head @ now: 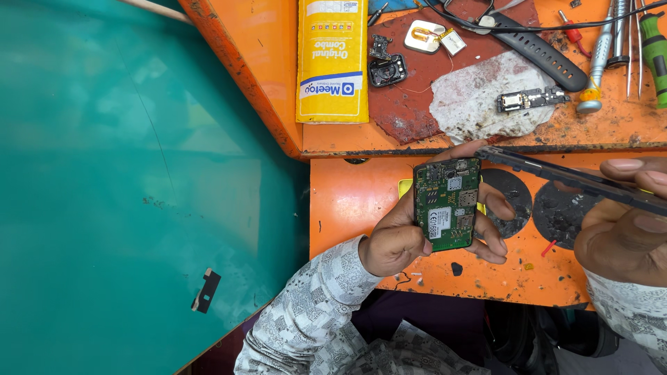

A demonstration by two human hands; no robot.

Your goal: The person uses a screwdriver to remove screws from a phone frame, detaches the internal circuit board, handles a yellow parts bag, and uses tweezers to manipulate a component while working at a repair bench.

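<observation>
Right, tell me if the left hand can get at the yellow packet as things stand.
Probably not freely: the left hand is closed around the green circuit board. The yellow packet lies apart on the upper orange bench, with nothing between, but the hand is occupied.

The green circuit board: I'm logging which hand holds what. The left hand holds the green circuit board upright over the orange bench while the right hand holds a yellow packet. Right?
Not quite. In the head view the right hand holds a thin dark frame strip, not a packet; the yellow packet lies on the orange bench. The left hand does hold the green circuit board.
</observation>
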